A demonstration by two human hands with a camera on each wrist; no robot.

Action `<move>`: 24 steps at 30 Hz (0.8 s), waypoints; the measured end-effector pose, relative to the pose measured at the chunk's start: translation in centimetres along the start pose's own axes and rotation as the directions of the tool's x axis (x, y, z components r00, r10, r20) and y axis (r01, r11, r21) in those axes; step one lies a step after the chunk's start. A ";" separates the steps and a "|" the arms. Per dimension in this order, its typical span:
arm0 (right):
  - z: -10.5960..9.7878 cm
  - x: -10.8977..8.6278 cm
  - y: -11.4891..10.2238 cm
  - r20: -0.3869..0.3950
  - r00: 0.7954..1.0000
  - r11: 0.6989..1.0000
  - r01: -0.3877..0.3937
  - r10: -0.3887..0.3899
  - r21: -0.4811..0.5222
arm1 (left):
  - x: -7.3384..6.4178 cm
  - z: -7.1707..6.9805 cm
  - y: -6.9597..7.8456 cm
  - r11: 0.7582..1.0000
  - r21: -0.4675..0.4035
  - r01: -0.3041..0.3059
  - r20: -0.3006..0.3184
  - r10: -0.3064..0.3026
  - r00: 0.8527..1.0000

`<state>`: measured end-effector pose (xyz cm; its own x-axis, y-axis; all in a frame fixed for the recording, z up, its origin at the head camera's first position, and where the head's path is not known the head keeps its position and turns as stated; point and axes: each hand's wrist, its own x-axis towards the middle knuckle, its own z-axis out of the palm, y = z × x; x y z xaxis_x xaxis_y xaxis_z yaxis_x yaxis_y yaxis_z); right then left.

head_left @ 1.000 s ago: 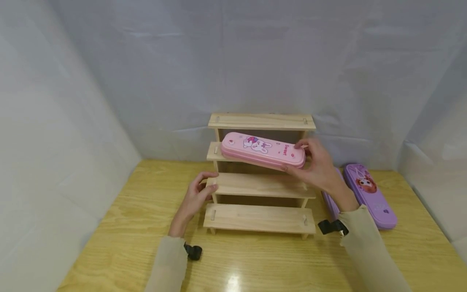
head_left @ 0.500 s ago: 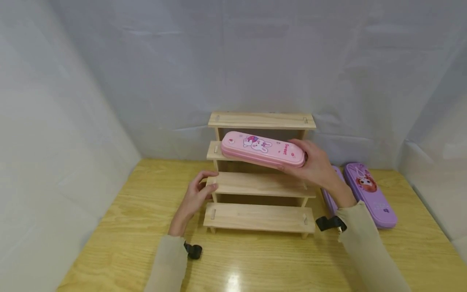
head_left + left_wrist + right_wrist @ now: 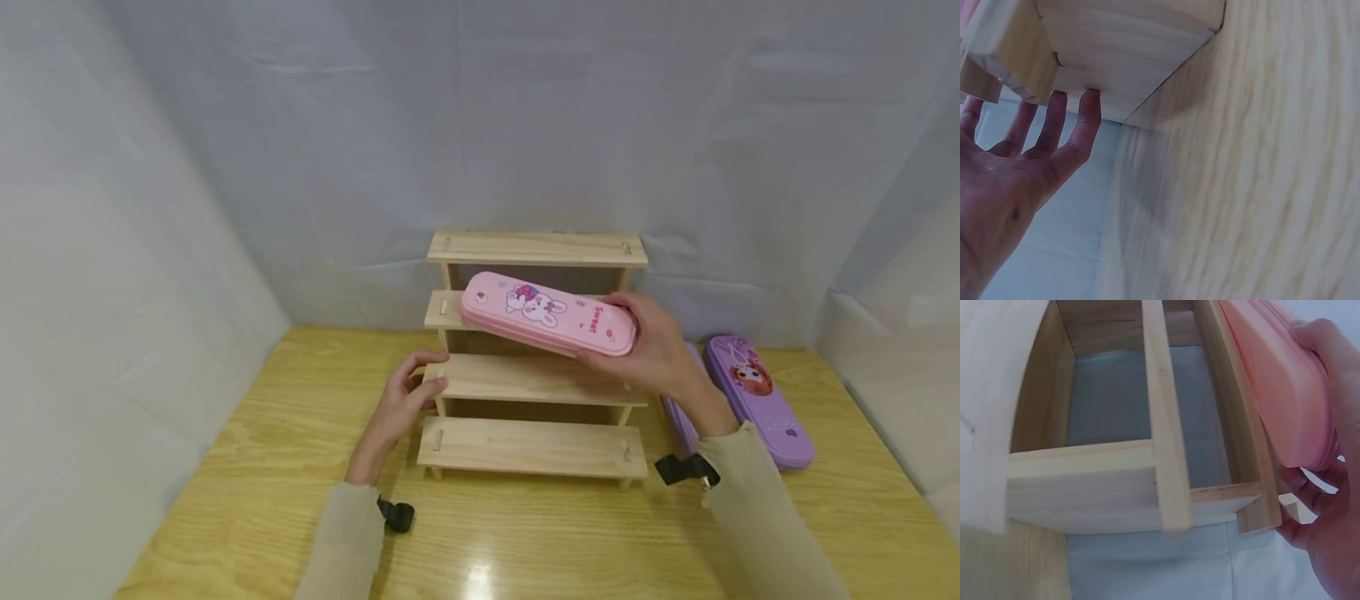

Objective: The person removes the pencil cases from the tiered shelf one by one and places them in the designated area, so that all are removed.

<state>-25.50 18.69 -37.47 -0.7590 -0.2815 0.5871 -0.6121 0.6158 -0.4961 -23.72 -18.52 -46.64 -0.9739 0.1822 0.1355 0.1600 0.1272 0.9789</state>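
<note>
A pink pencil case (image 3: 547, 312) with a bunny print and the word "Sweet" slants across the second tier from the top of a wooden step shelf (image 3: 532, 379). My right hand (image 3: 660, 350) grips its right end. In the right wrist view, the pencil case (image 3: 1285, 381) stands tilted against a shelf board, thumb on one side and fingers below. My left hand (image 3: 397, 408) holds the left end of the third tier, thumb in front and index finger behind. In the left wrist view, the left hand's fingertips (image 3: 1089, 100) touch the side panel; its thumb is hidden.
Two purple pencil cases lie on the wooden table (image 3: 480, 533) to the right. One purple case (image 3: 757, 400) shows a cartoon character; the other purple case (image 3: 681, 417) is partly behind my right forearm. Grey-white sheeting (image 3: 540, 125) encloses the back and sides.
The pink pencil case has shifted slightly right and its right end towards me. My right fingers have moved from its top to around its end. My left hand stays still.
</note>
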 end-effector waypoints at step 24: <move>-1.3 -4.9 1.4 -0.232 0.970 0.996 0.080 -0.071 0.031 | 0.0 -0.3 -0.3 1.000 0.012 0.007 -0.007 -0.006 1.000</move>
<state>-22.39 21.92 -40.19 -0.6414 -0.1461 0.7532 -0.6776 0.5683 -0.4667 -23.77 -18.84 -46.89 -0.9760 0.1747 0.1302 0.1555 0.1400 0.9779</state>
